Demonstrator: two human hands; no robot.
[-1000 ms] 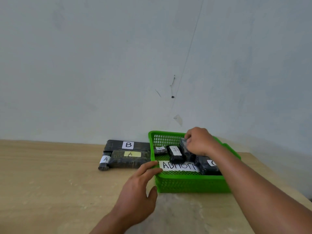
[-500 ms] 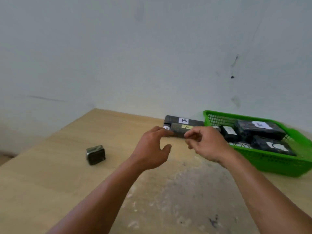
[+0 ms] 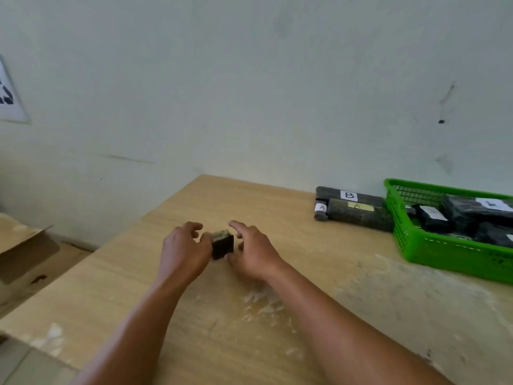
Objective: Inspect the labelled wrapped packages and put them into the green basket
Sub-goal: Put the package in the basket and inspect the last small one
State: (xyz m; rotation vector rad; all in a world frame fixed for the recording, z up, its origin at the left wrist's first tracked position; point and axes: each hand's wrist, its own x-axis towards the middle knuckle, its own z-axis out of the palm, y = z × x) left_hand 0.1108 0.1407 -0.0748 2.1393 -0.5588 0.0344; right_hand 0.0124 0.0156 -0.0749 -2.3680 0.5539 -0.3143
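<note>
A small black wrapped package [image 3: 222, 245] stands on the wooden table [image 3: 361, 301] between my hands. My left hand [image 3: 184, 251] touches its left side with the thumb, fingers curled. My right hand [image 3: 254, 252] closes on its right side with thumb and fingers, while the index finger is raised above it. No label shows on this package. The green basket [image 3: 444, 250] sits at the right edge and holds several dark wrapped packages [image 3: 466, 215] with white labels.
Against the wall, left of the basket, lie a long package marked B [image 3: 349, 196], a package marked A [image 3: 359, 213] and a small roll marked A [image 3: 320, 209]. An open cardboard box [image 3: 25, 251] stands on the floor beyond the table's left edge.
My view swung left, away from the basket. Both hands left the basket area and came together around the small black package that lay alone on the table.
</note>
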